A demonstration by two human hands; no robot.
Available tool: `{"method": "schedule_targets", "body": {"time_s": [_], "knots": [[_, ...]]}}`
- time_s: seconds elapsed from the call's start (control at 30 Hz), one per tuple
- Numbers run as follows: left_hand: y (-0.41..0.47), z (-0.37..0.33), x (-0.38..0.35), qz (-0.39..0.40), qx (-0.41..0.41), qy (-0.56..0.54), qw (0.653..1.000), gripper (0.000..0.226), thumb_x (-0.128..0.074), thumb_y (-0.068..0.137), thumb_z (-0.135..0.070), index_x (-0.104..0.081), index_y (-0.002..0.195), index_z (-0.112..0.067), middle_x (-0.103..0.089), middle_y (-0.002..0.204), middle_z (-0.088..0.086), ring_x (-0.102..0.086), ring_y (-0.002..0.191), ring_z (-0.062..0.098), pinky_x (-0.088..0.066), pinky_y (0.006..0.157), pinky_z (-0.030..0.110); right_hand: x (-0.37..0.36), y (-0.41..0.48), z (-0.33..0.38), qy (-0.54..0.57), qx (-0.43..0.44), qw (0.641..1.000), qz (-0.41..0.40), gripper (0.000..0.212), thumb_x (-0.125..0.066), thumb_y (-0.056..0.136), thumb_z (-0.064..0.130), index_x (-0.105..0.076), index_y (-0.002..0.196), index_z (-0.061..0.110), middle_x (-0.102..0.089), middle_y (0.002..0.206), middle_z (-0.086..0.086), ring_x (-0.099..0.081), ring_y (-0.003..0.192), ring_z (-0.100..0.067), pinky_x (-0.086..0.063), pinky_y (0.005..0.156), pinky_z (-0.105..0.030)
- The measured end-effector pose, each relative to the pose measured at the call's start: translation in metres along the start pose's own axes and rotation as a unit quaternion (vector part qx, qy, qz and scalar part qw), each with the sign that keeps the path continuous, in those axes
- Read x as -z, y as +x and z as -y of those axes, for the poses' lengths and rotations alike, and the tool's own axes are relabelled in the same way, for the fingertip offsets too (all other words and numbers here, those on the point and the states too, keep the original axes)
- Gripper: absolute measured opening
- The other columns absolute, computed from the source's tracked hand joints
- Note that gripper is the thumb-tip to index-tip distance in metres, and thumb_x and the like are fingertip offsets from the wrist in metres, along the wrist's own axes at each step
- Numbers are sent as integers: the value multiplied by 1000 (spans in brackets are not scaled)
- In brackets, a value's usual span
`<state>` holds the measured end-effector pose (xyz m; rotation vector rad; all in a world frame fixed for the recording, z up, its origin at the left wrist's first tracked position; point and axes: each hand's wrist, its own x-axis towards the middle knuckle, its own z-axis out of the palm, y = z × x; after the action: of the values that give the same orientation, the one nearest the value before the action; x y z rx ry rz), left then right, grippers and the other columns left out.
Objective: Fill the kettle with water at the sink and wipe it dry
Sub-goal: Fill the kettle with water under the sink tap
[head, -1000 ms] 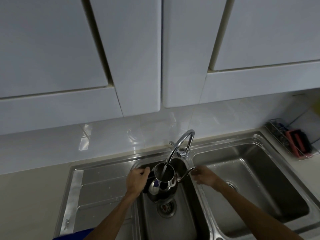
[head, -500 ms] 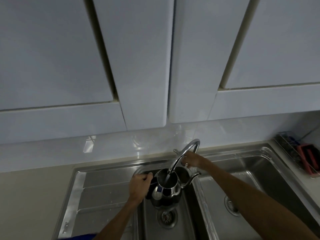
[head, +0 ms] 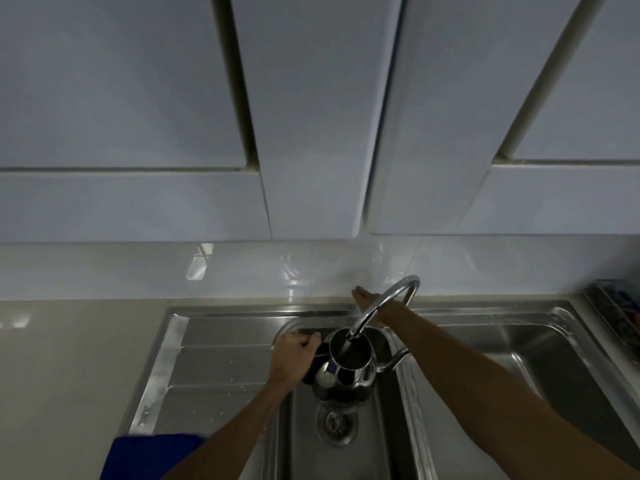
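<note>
My left hand is closed around the dark handle of the kettle, holding it above the small middle basin of the sink, over the drain. The kettle is steel and shiny, lid off, its mouth open upward, and its thin spout curves out to the right over the divider between basins. The tap arches forward from the back edge of the sink, its outlet just above the kettle's mouth, and a stream of water runs from it into the kettle. My right arm reaches across the right basin toward the back of the sink, and my right hand lies behind the tap's curve near its base, fingers stretched toward the wall; the tap pipe crosses in front of it, so I cannot tell whether it grips anything, though it looks mostly open. To the left of the kettle lies the ribbed drainboard, with a few drops on it, and beyond that the pale bench. A blue cloth lies at the near edge, by my left forearm. At the far right a wire rack stands on the bench, its contents too blurred to name. White cupboards hang above the glossy wall.
</note>
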<state>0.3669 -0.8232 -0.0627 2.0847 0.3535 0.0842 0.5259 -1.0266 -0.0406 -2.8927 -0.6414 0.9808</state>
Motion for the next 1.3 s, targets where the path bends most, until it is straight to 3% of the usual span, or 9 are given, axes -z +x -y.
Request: {"method": "schedule_targets", "body": {"time_s": [0.1,0.2,0.33,0.57,0.77,0.87,1.0,1.1,1.3], "knots": [[2,1,1,-3,-1,-2,1000,46,-54,83,-44,-58,38,-31,-43,32,-11,-43,41,11,-48,54,37,0,-3,10,-76,0,996,-36,46,-41,103,27,-37,146,12,-35,156,-6,-45,133,-33,-34,111,-42],[6,4,1,-5,6,-6,1000,44,-56,85,-42,-65,46,-23,-55,40,-10,-53,44,11,-52,60,37,8,-10,10,-119,-106,986,-47,36,-47,92,59,-69,108,36,-63,122,20,-48,113,-12,-27,105,-17],[8,-2,2,-8,11,-4,1000,43,-55,84,-45,-65,47,-27,-52,37,-12,-49,42,7,-47,58,31,12,-22,27,-191,-2,977,-94,27,-45,101,19,-62,118,8,-56,126,-10,-61,113,-29,-47,90,-34],[6,1,-1,-2,19,-20,1000,51,-48,80,-52,-64,51,-13,-63,51,1,-59,50,18,-50,59,33,4,-53,25,-239,-47,965,-92,29,-49,95,23,-65,118,13,-67,121,-8,-65,113,-27,-53,94,-39],[10,2,-5,-3,8,6,1000,52,-47,81,-54,-58,46,-17,-56,44,2,-57,44,25,-52,54,38,23,-91,4,106,-26,991,-77,34,-44,102,32,-67,116,12,-70,117,-10,-65,112,-29,-49,95,-39],[6,3,-5,-5,-5,-13,1000,53,-49,84,-52,-55,47,-14,-58,48,7,-59,49,28,-51,55,39,9,-142,-7,334,-15,917,-218,38,-43,103,41,-65,125,19,-67,116,5,-62,109,-14,-46,96,-34],[-1,4,-5,-9,0,-23,1000,55,-55,88,-46,-66,51,-7,-63,49,10,-54,45,17,-44,55,30,-78,-188,-21,639,-79,673,-364,47,-47,95,53,-62,128,22,-67,126,-2,-62,118,-24,-50,94,-39],[-7,5,-5,-3,-4,-27,1000,61,-50,81,-54,-63,50,-3,-59,45,7,-52,43,19,-46,55,35,-137,-196,-8,664,-121,671,-307,21,-62,94,33,-61,114,26,-68,118,-15,-66,100,-26,-52,78,-33],[-34,-1,-2,15,5,-35,999,56,-62,93,-30,-55,38,-22,-46,35,-10,-40,36,2,-37,51,32,-163,-182,41,721,-84,647,-233,32,-54,98,4,-55,124,22,-71,116,-12,-68,107,-28,-60,85,-33]]}}
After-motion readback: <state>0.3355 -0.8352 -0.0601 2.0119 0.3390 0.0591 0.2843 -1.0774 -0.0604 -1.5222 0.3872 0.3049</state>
